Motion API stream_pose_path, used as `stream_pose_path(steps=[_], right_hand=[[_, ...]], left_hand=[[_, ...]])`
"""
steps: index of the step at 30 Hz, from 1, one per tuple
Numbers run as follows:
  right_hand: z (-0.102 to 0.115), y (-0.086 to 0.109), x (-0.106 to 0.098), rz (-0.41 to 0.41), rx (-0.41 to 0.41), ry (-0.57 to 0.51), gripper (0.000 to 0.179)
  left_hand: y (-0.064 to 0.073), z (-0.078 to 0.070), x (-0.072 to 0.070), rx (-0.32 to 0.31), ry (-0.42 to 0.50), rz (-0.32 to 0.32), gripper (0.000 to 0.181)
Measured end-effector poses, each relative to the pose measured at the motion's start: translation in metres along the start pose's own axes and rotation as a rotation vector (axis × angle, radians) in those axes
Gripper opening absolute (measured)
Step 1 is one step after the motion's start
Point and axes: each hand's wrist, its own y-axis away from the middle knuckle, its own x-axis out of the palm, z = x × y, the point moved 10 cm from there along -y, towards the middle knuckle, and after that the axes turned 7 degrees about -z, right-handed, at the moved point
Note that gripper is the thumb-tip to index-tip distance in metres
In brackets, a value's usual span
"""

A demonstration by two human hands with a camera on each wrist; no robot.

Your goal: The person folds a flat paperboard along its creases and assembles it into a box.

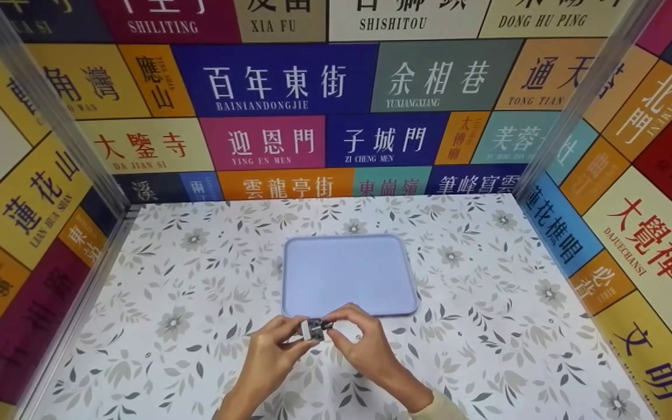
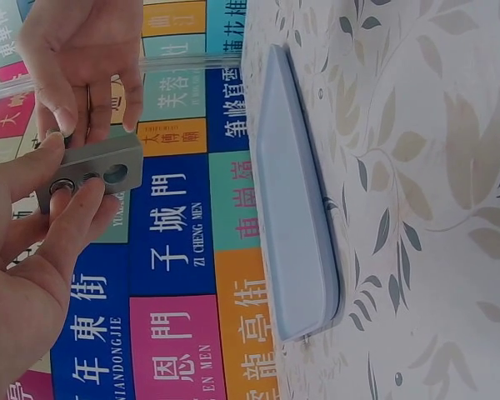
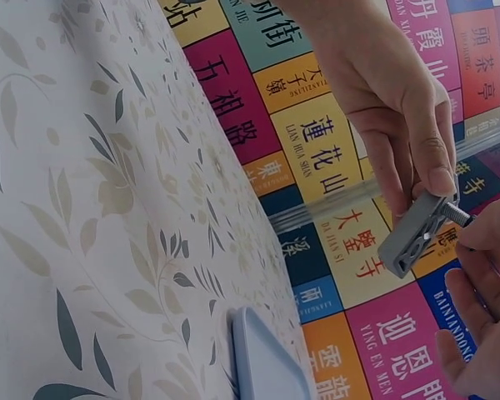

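A small grey metal block with round holes in one face is held above the table, in front of the tray. My left hand pinches it between thumb and fingers. In the right wrist view the block shows a recessed, cut-out side, and a threaded screw stands out from it. The thumb and index finger of my right hand pinch the screw's outer end. How far the screw sits in the block, I cannot tell. The right hand's other fingers hang loosely curled.
A pale blue rectangular tray with a low rim lies flat just beyond both hands. Beneath it is a white table with a leaf-and-flower print. Panels of coloured signs wall in the back and both sides.
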Motion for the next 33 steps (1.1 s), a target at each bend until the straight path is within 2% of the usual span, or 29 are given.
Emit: stream_pose_path(steps=[5, 8, 12, 17, 24, 33], right_hand=[[0.004, -0.001, -0.001, -0.023, -0.060, 0.007, 0.027], [0.005, 0.000, -0.001, -0.028, -0.062, 0.012, 0.029], [0.003, 0.000, -0.009, -0.076, -0.017, 0.020, 0.030], [-0.003, 0.001, -0.017, -0.139, 0.080, 0.021, 0.017], [-0.008, 0.004, -0.006, -0.038, 0.095, 0.008, 0.016], [-0.010, 0.004, -0.005, -0.058, 0.107, 0.030, 0.005]], left_hand=[[0.000, 0.001, 0.000, -0.013, 0.011, 0.007, 0.034], [0.000, 0.000, 0.000, -0.016, -0.001, 0.010, 0.034], [0.000, 0.000, -0.001, -0.022, -0.013, 0.005, 0.034], [-0.001, -0.001, -0.004, -0.022, -0.033, -0.009, 0.034], [-0.001, -0.002, -0.004, -0.005, -0.042, -0.017, 0.034], [0.000, -0.002, -0.003, -0.001, -0.015, -0.008, 0.034]])
